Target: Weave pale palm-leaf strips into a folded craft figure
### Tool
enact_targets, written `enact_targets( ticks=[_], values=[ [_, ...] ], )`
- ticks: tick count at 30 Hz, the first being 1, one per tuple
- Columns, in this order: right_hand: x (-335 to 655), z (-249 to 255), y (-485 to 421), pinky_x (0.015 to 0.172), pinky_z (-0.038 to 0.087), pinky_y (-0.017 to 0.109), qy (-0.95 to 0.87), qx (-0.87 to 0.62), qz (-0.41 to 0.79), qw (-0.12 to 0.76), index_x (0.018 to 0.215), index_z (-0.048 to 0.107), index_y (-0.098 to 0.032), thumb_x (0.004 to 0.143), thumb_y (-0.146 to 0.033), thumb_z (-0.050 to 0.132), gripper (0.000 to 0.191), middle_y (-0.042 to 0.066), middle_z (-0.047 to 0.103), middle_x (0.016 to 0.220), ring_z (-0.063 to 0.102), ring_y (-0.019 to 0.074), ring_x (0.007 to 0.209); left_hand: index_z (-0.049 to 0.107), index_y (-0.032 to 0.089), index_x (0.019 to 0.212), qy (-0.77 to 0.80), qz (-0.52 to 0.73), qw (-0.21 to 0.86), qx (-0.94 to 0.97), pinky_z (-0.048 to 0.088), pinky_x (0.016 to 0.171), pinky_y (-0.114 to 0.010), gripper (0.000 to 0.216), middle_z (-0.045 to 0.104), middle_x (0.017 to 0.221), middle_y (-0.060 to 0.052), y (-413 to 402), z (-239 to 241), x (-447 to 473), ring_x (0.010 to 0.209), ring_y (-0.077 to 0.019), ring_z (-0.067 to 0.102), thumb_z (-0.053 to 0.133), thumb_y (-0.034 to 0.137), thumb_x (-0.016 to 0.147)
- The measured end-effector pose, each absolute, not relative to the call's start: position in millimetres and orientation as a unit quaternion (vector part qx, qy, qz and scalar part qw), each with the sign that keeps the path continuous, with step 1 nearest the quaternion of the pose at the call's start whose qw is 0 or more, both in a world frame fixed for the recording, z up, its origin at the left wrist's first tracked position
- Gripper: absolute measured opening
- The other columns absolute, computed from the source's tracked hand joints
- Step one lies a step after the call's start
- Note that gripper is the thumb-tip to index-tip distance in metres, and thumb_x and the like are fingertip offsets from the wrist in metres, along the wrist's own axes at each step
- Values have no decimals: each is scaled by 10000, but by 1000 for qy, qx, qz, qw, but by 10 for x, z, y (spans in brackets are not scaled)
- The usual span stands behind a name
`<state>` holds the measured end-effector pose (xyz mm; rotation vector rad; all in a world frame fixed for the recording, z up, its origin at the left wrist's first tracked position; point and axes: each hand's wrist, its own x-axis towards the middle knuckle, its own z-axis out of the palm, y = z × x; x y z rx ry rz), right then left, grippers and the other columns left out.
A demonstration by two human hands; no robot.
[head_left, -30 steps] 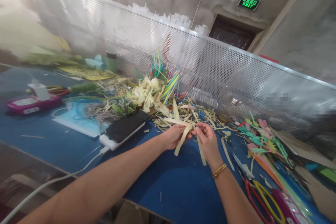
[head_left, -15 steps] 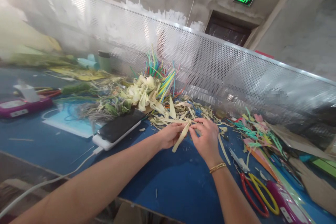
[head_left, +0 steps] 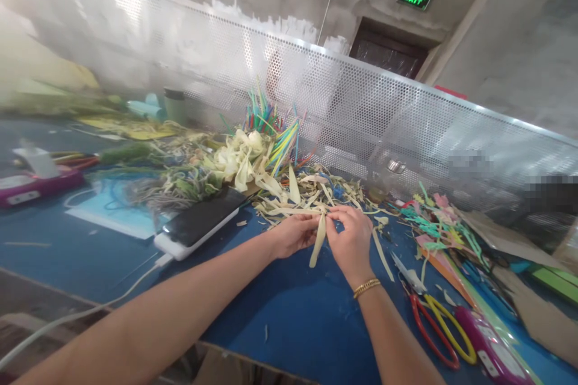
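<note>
Both my hands meet over the blue table [head_left: 289, 313], working a bundle of pale yellow leaf strips [head_left: 318, 240]. My left hand [head_left: 291, 234] is closed, pinching the strips from the left. My right hand [head_left: 350, 240], with a gold bracelet at the wrist, pinches the same strips from the right, fingers curled. One strip hangs down between the two hands. More loose pale strips [head_left: 298, 198] lie in a heap just beyond my fingers.
A phone on a white power bank [head_left: 196, 225] lies left of my hands, its cable running to the table's edge. Red and yellow scissors [head_left: 440, 328] and coloured paper scraps [head_left: 445, 228] lie right. Coloured sticks [head_left: 271, 123] stand before a perforated metal screen [head_left: 406, 126]. A magenta case [head_left: 31, 186] sits far left.
My hands stayed together on the strips; the right hand turned over so its back faces up, and the hanging strip swung from slanted to nearly straight down.
</note>
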<state>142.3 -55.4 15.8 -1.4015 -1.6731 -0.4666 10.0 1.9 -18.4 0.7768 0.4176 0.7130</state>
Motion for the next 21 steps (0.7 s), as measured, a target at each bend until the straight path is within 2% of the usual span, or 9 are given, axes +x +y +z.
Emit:
enact_targets(
  ticks=[10, 21],
  values=[
    [1390, 180, -571, 915, 307, 378, -679, -568, -209, 416, 676, 621, -217, 734, -187, 618, 65, 28, 684, 935, 563, 215, 975, 727, 127, 858, 214, 414, 786, 406, 434, 630, -217, 338, 676, 734, -34, 10, -191, 138, 621, -95, 581, 821, 328, 603],
    [1363, 195, -595, 934, 289, 408, -696, -561, -208, 397, 670, 622, -231, 739, -197, 616, 77, 27, 674, 975, 542, 228, 1014, 720, 112, 765, 201, 458, 772, 393, 430, 632, -220, 255, 670, 689, -40, -35, -120, 129, 611, -107, 561, 810, 290, 606]
  ],
)
